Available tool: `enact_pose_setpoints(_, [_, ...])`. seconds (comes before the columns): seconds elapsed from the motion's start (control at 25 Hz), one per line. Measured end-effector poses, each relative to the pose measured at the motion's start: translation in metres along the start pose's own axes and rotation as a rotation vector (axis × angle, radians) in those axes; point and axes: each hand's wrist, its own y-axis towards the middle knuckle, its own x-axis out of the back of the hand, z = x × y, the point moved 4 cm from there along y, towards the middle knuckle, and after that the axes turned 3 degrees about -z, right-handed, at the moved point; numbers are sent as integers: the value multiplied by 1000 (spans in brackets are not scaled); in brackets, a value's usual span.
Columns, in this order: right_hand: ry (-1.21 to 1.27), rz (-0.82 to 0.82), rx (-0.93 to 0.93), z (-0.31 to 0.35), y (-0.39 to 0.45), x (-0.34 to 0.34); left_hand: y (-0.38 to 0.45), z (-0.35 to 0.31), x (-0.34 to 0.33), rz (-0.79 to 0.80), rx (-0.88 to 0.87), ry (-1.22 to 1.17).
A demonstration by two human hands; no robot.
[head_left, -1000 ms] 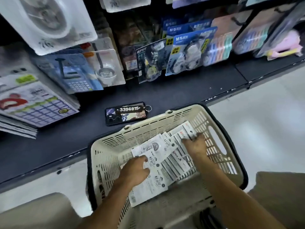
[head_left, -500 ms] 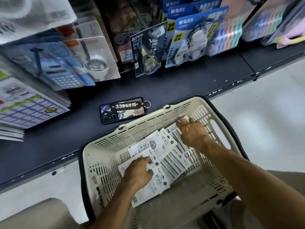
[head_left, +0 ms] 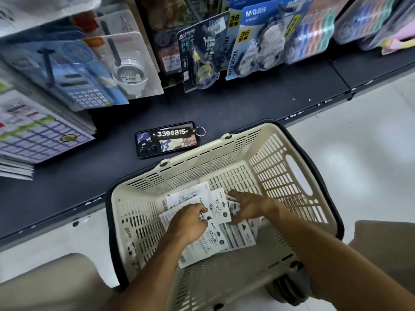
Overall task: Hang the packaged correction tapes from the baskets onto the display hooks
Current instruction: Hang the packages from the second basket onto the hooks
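Now my left hand [head_left: 190, 223] pinches loose correction tape packs [head_left: 221, 237] in the basket [head_left: 280, 140]; my right hand [head_left: 249, 206], fingers spread, should square them into one stack before lifting.

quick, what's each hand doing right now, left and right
Left hand: fingers curled, gripping white correction tape packs in the basket.
Right hand: open, fingers spread flat on the packs, holding nothing.
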Motion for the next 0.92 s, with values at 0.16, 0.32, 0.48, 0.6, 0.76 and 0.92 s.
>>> enact_pose_setpoints(0.16, [-95,-144,-10,18,0,-11,-4,-1,0,1,14,-15])
enact_pose_setpoints(0.32, [416,-138,-26,40,-32,48,-21,-22,14,-53,-111,-173])
enact_pose_setpoints(0.48, [495,-246,-135,47,-102,119,-58,-69,30,28,-324,-399])
enact_pose_setpoints(0.6, [686,-145,-49,74,-164,148,-86,-107,44,-208,-534,-428])
enact_pose_setpoints(0.76, [950,-59,220,149,-242,168,-119,-140,107,-632,-614,-717])
enact_pose_setpoints(0.92, [1103,-157,377,198,-296,170,-135,-161,158,-666,-658,-1097])
